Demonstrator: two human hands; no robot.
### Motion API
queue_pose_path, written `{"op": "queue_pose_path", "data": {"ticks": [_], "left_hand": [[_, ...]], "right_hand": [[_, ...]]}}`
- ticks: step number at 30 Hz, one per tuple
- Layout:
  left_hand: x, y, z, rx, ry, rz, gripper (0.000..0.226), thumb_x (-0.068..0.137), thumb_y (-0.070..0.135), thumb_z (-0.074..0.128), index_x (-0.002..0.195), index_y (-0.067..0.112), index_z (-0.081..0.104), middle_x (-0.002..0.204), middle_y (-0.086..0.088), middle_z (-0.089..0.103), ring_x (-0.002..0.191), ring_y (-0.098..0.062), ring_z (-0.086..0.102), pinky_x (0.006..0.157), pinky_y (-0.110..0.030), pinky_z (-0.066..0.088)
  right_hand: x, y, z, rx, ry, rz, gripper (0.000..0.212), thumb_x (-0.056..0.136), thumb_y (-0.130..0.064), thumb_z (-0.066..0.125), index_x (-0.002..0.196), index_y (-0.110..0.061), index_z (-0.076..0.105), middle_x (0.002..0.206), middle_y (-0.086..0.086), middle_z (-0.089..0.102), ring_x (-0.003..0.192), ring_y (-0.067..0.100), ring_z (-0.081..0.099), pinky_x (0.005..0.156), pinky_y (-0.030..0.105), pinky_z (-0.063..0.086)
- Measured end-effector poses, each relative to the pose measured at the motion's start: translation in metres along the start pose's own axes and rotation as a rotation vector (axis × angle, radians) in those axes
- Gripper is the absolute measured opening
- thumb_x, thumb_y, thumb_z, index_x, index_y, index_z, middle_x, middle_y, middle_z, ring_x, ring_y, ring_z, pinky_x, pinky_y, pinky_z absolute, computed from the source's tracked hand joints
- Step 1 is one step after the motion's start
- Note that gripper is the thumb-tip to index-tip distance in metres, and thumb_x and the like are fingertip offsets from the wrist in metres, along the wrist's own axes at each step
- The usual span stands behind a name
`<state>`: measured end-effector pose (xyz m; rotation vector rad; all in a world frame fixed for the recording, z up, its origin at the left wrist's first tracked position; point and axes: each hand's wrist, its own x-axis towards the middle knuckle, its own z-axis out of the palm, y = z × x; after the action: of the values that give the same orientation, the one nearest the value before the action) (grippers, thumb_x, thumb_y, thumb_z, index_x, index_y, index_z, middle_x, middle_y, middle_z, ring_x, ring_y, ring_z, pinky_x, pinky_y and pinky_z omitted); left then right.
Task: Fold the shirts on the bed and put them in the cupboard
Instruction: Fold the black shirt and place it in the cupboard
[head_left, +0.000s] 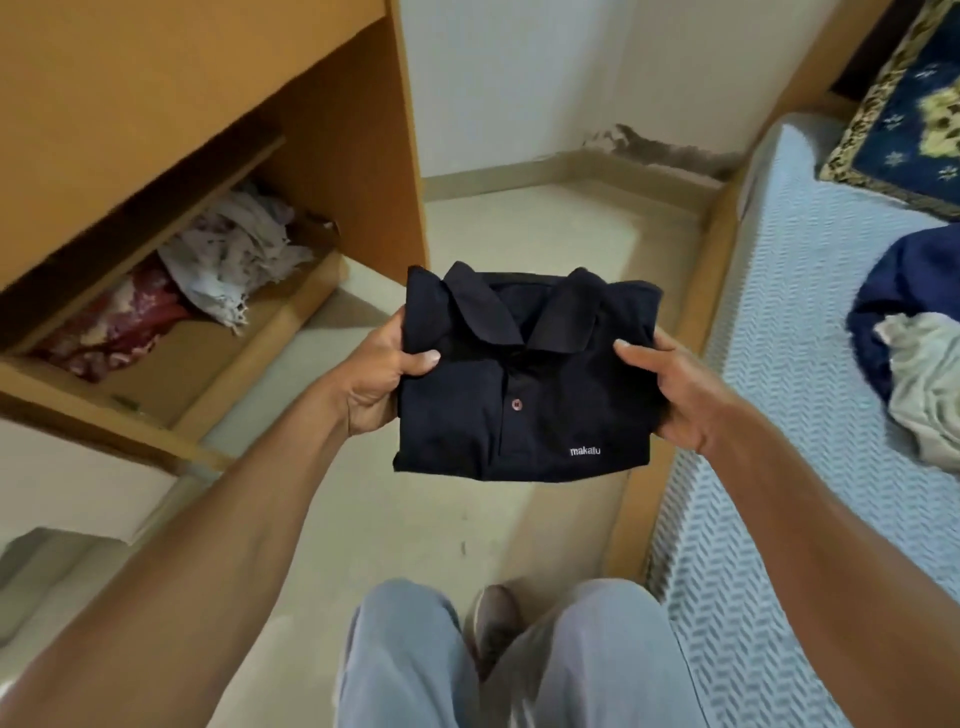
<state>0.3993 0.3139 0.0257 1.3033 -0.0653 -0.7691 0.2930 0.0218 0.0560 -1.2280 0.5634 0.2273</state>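
1. Folded dark polo shirt (524, 379), collar up, held in the air over the floor (519, 228), between cupboard and bed.
2. Left hand (382, 371) grasps the shirt's left edge, thumb on top.
3. Right hand (670, 384) grasps the right edge, thumb likewise on top.
4. Wooden cupboard (332, 130), left; its low open shelf holds a heap of crumpled whitish and red cloth (208, 275).
5. Bed (810, 332), right, carrying a blue garment (904, 280), a pale garment (924, 384) and a patterned pillow (904, 114).
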Motion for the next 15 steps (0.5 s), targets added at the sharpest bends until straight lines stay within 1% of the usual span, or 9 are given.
{"op": "queue_pose_path", "data": {"ticks": [3,5,7,10,11,15], "left_hand": [[-0.018,0.058,-0.011,-0.029,0.046,-0.048,0.069,0.088,-0.007,0.06,0.148,0.022,0.044,0.14,-0.006,0.062,0.126,-0.028,0.061,0.093,-0.04,0.057],[-0.039,0.101,-0.01,-0.017,0.084,-0.07,0.061,0.092,-0.009,0.058,0.142,0.024,0.05,0.136,-0.004,0.065,0.124,-0.028,0.062,0.093,-0.041,0.057],[-0.062,0.146,-0.003,-0.032,0.096,-0.085,0.058,0.094,-0.01,0.055,0.138,0.027,0.053,0.135,-0.005,0.065,0.123,-0.029,0.062,0.097,-0.046,0.054],[-0.098,0.21,0.014,-0.036,0.13,-0.113,0.055,0.096,-0.01,0.054,0.134,0.03,0.056,0.135,-0.004,0.066,0.122,-0.028,0.064,0.099,-0.047,0.052],[-0.104,0.218,0.016,-0.03,0.148,-0.118,0.055,0.097,-0.01,0.053,0.134,0.03,0.056,0.134,-0.003,0.067,0.121,-0.028,0.064,0.099,-0.047,0.052],[-0.139,0.29,0.027,-0.011,0.186,-0.116,0.052,0.098,-0.009,0.053,0.14,0.021,0.052,0.136,-0.009,0.065,0.123,-0.032,0.062,0.102,-0.05,0.051]], "right_hand": [[-0.006,-0.048,0.031,0.0,-0.025,0.063,0.037,0.099,-0.008,0.059,0.129,-0.028,0.064,0.12,0.006,0.074,0.11,0.029,0.071,0.087,0.045,0.059],[-0.02,-0.084,0.053,-0.011,-0.064,0.084,0.044,0.096,0.0,0.058,0.13,-0.026,0.064,0.123,0.009,0.072,0.113,0.033,0.069,0.091,0.049,0.057],[-0.041,-0.123,0.072,-0.007,-0.105,0.102,0.051,0.093,0.007,0.057,0.133,-0.024,0.062,0.125,0.011,0.071,0.115,0.036,0.068,0.094,0.051,0.056],[-0.08,-0.184,0.099,-0.014,-0.12,0.128,0.054,0.092,0.01,0.057,0.134,-0.023,0.062,0.125,0.012,0.071,0.113,0.035,0.069,0.09,0.049,0.059],[-0.086,-0.193,0.104,-0.012,-0.127,0.13,0.054,0.091,0.011,0.058,0.134,-0.023,0.062,0.124,0.012,0.071,0.112,0.034,0.069,0.088,0.048,0.06],[-0.123,-0.265,0.131,-0.026,-0.159,0.131,0.049,0.091,0.011,0.058,0.127,-0.021,0.065,0.115,0.011,0.074,0.104,0.031,0.073,0.077,0.042,0.062]]}}
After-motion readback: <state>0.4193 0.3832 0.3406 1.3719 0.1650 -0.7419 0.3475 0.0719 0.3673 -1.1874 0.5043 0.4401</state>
